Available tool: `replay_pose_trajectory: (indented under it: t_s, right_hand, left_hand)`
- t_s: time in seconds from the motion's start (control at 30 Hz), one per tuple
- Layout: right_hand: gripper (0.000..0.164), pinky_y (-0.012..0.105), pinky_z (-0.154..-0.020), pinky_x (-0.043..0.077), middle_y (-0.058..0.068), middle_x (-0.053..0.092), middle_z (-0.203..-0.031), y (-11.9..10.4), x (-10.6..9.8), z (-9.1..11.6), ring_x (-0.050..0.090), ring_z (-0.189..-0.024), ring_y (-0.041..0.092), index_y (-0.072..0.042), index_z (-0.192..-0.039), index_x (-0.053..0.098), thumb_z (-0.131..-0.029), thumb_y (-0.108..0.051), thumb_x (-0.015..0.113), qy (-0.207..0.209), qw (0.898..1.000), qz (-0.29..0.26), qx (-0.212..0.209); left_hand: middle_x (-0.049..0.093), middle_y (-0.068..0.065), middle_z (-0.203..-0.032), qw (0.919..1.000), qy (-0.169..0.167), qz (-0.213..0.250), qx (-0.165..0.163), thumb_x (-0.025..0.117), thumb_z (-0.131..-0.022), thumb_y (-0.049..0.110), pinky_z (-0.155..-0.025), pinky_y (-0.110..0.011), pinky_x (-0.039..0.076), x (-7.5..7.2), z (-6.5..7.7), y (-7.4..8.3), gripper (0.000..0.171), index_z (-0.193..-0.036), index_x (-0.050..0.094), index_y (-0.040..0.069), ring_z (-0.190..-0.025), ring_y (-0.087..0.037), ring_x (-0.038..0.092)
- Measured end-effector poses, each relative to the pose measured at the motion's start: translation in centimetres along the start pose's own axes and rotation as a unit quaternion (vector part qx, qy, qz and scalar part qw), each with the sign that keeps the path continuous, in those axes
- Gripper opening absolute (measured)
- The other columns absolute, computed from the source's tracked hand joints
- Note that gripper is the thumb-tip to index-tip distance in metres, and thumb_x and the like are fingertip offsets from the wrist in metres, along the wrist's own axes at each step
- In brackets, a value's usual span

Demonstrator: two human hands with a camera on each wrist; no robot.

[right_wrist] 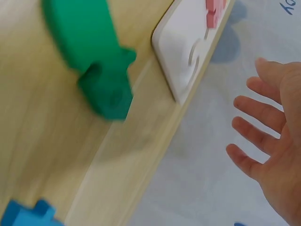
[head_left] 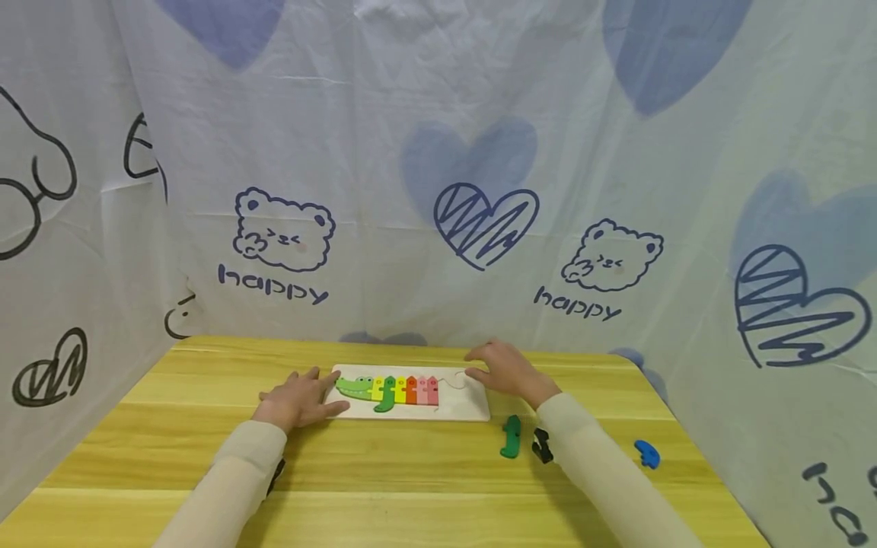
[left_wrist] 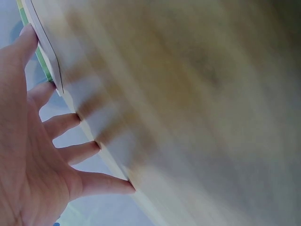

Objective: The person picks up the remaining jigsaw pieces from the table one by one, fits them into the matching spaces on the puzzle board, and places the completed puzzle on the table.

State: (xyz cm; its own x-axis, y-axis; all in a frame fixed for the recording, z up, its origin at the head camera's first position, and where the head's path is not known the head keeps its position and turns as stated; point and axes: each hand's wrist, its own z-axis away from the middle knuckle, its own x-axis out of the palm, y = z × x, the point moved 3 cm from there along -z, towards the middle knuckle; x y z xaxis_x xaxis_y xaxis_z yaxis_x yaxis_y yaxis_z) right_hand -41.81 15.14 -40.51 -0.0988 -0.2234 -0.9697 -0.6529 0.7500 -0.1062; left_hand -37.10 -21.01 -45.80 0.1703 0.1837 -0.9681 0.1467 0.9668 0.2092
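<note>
A pale wooden puzzle board (head_left: 466,412) lies near the table's far edge. On it sits a crocodile picture: a green head piece (head_left: 354,388) at the left, then yellow, green, red and pink body pieces (head_left: 422,391). Bare outlines mark the board's right end. My left hand (head_left: 294,401) has its fingers spread, with thumb and index finger touching the board's left end. Over the board's right end hovers my right hand (head_left: 510,371), fingers loosely bent and holding nothing. A loose green piece (head_left: 511,436) lies on the table just in front of the board's right corner.
A blue puzzle piece (head_left: 647,454) lies farther right on the wooden table (head_left: 384,487). Beside the right forearm shows a small black object (head_left: 543,445). A white printed cloth (head_left: 384,228) hangs behind the table and along both sides.
</note>
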Motion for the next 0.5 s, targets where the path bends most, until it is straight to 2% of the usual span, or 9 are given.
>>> replay_pose_trajectory:
  t_s: [0.23, 0.37, 0.5]
  right_hand:
    - [0.028, 0.050, -0.101, 0.056, 0.015, 0.077, -0.119, 1.5, -1.0, 2.4, 0.070, -0.112, 0.035, 0.002, -0.118, 0.075, -0.096, -0.015, 0.071, -0.033, 0.999, -0.005, -0.017]
    - [0.031, 0.052, -0.103, 0.055, 0.015, 0.076, -0.122, 1.9, -1.0, 4.0, 0.069, -0.116, 0.037, 0.002, -0.121, 0.074, -0.097, -0.018, 0.071, -0.070, 0.998, -0.007, 0.002]
    - [0.038, 0.052, -0.103, 0.055, 0.012, 0.075, -0.124, 1.9, -0.7, 5.6, 0.069, -0.116, 0.035, -0.003, -0.124, 0.073, -0.096, -0.027, 0.074, -0.104, 0.994, -0.010, 0.031]
  left_hand:
    - [0.032, -0.029, -0.165, 1.0000, 0.002, 0.000, 0.003, 0.052, -0.096, 0.070, -0.090, -0.096, 0.027, 0.2, 0.0, -0.1, 0.083, -0.161, 0.037, 0.021, -0.145, -0.067, 0.027]
    - [0.032, -0.028, -0.165, 1.0000, 0.004, 0.001, 0.002, 0.051, -0.097, 0.070, -0.092, -0.095, 0.026, 0.2, 0.0, -0.2, 0.083, -0.162, 0.036, 0.021, -0.146, -0.067, 0.027]
    - [0.031, -0.028, -0.165, 1.0000, 0.004, 0.001, 0.001, 0.051, -0.097, 0.071, -0.092, -0.095, 0.026, 0.2, 0.0, -0.3, 0.083, -0.162, 0.036, 0.021, -0.146, -0.066, 0.026]
